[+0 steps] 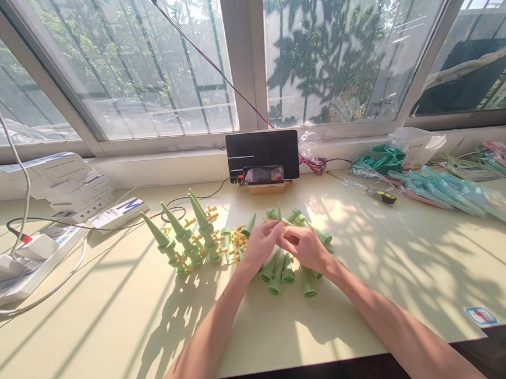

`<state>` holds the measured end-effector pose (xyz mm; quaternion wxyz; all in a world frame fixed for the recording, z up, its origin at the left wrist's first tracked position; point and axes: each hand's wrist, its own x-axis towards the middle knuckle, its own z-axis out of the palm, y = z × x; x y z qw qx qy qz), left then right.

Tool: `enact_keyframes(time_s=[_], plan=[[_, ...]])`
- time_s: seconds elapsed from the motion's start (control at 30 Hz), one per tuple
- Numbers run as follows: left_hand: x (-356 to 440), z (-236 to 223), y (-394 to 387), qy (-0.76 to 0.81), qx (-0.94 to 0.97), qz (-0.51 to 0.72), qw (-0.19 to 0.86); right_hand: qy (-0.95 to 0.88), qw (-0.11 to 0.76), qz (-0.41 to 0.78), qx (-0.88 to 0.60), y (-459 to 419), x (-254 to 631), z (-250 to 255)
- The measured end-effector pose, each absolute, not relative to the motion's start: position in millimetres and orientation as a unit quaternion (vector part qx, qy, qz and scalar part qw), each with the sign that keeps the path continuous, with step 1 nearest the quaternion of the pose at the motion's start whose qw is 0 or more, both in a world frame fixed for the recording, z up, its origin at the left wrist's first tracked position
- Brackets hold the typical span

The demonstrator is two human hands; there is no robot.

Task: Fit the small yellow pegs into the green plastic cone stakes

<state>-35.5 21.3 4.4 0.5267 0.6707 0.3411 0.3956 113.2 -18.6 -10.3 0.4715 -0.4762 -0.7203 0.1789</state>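
Note:
A green pointed plastic plant-watering spike (pixel 279 212) stands tip up between my two hands. My left hand (pixel 262 242) pinches it from the left, and the fingers of my right hand (pixel 304 245) close on it from the right; its lower part is hidden by them. Beneath and around the hands lie several loose green cones (pixel 274 286), some with their round open ends facing me. A pile of small yellow valve-like pieces (pixel 238 240) sits just left of my left hand. Further left, three green spikes (pixel 190 247) with yellow pieces attached stand upright in a row.
A dark tablet (pixel 262 145) leans at the window, with a phone (pixel 264 175) before it. White boxes (pixel 80 185) and a power strip (pixel 44 264) with cables occupy the left. Bagged teal items (pixel 450 191) and a black-yellow tool (pixel 385 197) lie at right.

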Motion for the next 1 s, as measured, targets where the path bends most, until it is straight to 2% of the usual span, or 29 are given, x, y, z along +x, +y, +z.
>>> enact_keyframes(time_s=[0.53, 1.0], plan=[[-36.0, 10.1, 18.6, 0.335, 0.704, 0.385, 0.493, -0.730, 0.473, 0.179, -0.460, -16.5, 112.9, -12.5], [-34.9, 9.4, 19.4, 0.364, 0.635, 0.428, 0.530, -0.729, 0.483, 0.145, -0.462, -19.0, 113.1, -13.1]])
